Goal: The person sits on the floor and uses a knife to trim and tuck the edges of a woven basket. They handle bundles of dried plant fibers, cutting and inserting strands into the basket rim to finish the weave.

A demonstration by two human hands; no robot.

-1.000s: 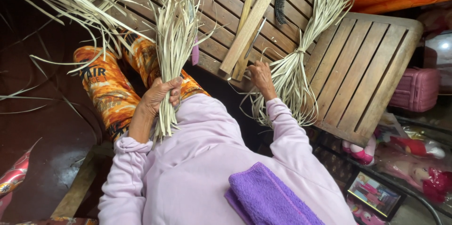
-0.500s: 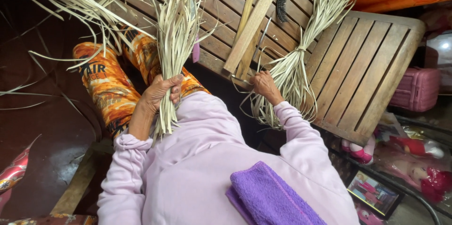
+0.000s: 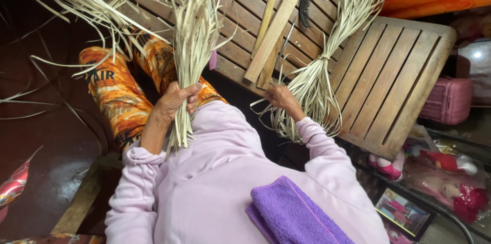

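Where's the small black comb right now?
In the head view, the small black comb lies upper centre on the slatted wooden table, between the long wooden sticks and the tied bundle of pale straw strips.

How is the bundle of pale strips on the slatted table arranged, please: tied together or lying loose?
Tied. The bundle on the table is cinched at one narrow waist, with strips fanning out above and below it. The right hand touches its lower ends.

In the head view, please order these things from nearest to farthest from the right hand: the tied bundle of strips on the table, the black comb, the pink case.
1. Tied bundle of strips: touching the right hand, on the table.
2. Black comb: farther up the table, beside the wooden sticks.
3. Pink case: beyond the table's right edge.
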